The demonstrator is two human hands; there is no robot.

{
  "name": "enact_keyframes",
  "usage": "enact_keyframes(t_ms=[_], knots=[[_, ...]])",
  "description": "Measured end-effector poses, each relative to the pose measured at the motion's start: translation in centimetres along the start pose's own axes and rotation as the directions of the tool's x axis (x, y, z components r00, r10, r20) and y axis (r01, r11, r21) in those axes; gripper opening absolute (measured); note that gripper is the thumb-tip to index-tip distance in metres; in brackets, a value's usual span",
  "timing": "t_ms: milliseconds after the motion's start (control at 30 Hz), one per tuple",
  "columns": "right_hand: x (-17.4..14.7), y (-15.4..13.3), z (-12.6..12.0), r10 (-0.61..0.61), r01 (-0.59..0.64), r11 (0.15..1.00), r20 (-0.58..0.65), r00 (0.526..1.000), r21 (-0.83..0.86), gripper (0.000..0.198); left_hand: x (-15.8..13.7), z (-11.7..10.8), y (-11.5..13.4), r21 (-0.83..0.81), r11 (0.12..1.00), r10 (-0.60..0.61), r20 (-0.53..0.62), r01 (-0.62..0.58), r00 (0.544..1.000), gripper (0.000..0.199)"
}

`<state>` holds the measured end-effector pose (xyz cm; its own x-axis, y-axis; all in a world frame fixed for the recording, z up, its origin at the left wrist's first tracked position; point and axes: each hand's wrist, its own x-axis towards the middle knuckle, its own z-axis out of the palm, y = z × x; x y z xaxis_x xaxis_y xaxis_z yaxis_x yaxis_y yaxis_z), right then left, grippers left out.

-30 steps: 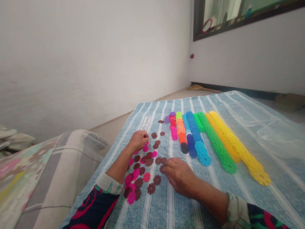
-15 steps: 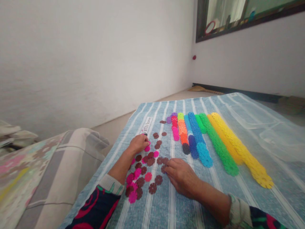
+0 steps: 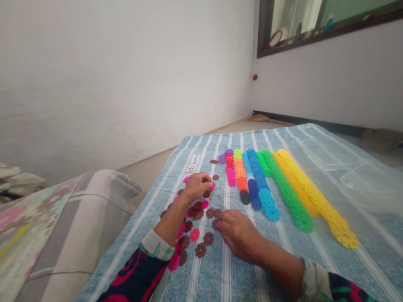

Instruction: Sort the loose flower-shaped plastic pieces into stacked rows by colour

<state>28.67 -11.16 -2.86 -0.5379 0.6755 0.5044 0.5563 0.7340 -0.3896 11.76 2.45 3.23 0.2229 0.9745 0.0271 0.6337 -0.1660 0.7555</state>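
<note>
My left hand (image 3: 198,186) is closed in a pinch, with a pink snowflake disc (image 3: 213,186) at its fingertips, above the scattered pieces. Nearer to me, my right hand (image 3: 238,231) has its fingers curled together on a brown snowflake disc (image 3: 215,224) at the pile's right edge. Loose brown discs (image 3: 200,250) and pink discs (image 3: 194,234) lie mixed between and below the hands, some under my left forearm. To the right, overlapping rows of discs are laid out by colour: a red and pink row (image 3: 231,176), an orange row (image 3: 240,167), a blue row (image 3: 260,182), a green row (image 3: 288,197) and a yellow row (image 3: 315,195).
A blue-and-white striped cloth (image 3: 208,147) covers the surface under the discs. Clear plastic sheeting (image 3: 371,188) lies along its right side. At left stands a bed-like surface with striped grey fabric (image 3: 94,209). White walls (image 3: 126,75) rise behind.
My left hand has moved right, from the pile's left side, carrying a pink disc. Another pink disc now shows at the cloth's lettering. My right hand stays in nearly the same place.
</note>
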Motion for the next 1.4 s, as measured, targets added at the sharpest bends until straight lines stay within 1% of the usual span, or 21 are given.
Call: enact_keyframes(t_ms=[67, 133, 233, 367, 500, 600, 667, 733, 800, 900, 1000, 1067, 1133, 1233, 1400], knots=[[0.0, 0.0, 0.0, -0.005, 0.005, 1.000, 0.002, 1.000, 0.012, 0.020, 0.5, 2.2, 1.0, -0.032, 0.997, 0.072, 0.033, -0.071, 0.997, 0.005], [0.0, 0.1, 0.1, -0.015, 0.015, 1.000, -0.004, 1.000, 0.020, 0.023, 1.2, 4.1, 1.6, -0.038, 0.990, 0.141, 0.038, -0.139, 0.989, 0.005], [-0.1, 0.2, 0.1, -0.016, 0.017, 1.000, -0.009, 1.000, 0.015, 0.025, 2.3, 6.0, 1.8, -0.011, 0.985, 0.172, 0.032, -0.172, 0.985, 0.007], [-0.1, 0.2, 0.1, -0.006, 0.006, 1.000, 0.008, 1.000, 0.003, 0.023, 3.0, 7.0, 1.4, 0.034, 0.984, 0.172, 0.037, -0.173, 0.984, 0.009], [-0.1, 0.2, 0.0, 0.000, 0.000, 1.000, 0.023, 1.000, -0.006, 0.020, 2.9, 7.0, 1.1, 0.086, 0.978, 0.186, 0.026, -0.188, 0.982, 0.012], [0.0, 0.1, -0.1, -0.001, 0.001, 1.000, 0.028, 1.000, -0.005, 0.021, 2.8, 6.4, 1.2, 0.148, 0.967, 0.210, -0.011, -0.207, 0.978, 0.013], [0.0, 0.1, -0.1, 0.000, 0.000, 1.000, 0.026, 1.000, -0.003, 0.021, 2.5, 5.6, 1.3, 0.165, 0.965, 0.215, -0.036, -0.206, 0.976, 0.014], [0.0, 0.1, -0.1, -0.001, 0.001, 1.000, 0.021, 1.000, -0.001, 0.021, 2.1, 4.4, 1.1, 0.157, 0.970, 0.197, -0.047, -0.188, 0.979, 0.014], [-0.1, 0.1, 0.0, -0.003, 0.003, 1.000, 0.015, 1.000, 0.001, 0.020, 1.4, 2.7, 0.7, 0.147, 0.978, 0.156, -0.051, -0.147, 0.987, 0.015], [-0.1, 0.1, 0.1, -0.002, 0.002, 1.000, 0.007, 1.000, -0.003, 0.018, 0.0, -0.2, -0.5, 0.203, 0.975, 0.096, -0.025, -0.089, 0.995, 0.014], [-0.1, 0.1, 0.1, -0.005, 0.005, 1.000, 0.000, 1.000, -0.001, 0.019, -1.5, -2.9, -1.7, 0.343, 0.937, 0.061, 0.033, -0.069, 0.998, 0.013], [-0.1, 0.0, 0.0, -0.013, 0.013, 1.000, -0.002, 1.000, 0.003, 0.020, -2.5, -4.2, -2.3, 0.427, 0.903, 0.018, 0.075, -0.049, 0.997, 0.014], [-0.2, 0.0, 0.0, -0.016, 0.016, 1.000, -0.005, 1.000, 0.000, 0.020, -3.3, -4.9, -2.5, 0.504, 0.863, -0.030, 0.112, -0.031, 0.993, 0.015], [-0.3, 0.0, 0.0, -0.011, 0.011, 1.000, -0.003, 1.000, -0.012, 0.018, -3.9, -5.0, -2.4, 0.587, 0.809, -0.079, 0.140, -0.019, 0.987, 0.015], [-0.2, 0.0, 0.1, -0.010, 0.010, 1.000, -0.005, 1.000, 0.001, 0.018, -3.8, -4.4, -2.6, 0.619, 0.784, -0.073, 0.158, -0.041, 0.985, 0.012]])
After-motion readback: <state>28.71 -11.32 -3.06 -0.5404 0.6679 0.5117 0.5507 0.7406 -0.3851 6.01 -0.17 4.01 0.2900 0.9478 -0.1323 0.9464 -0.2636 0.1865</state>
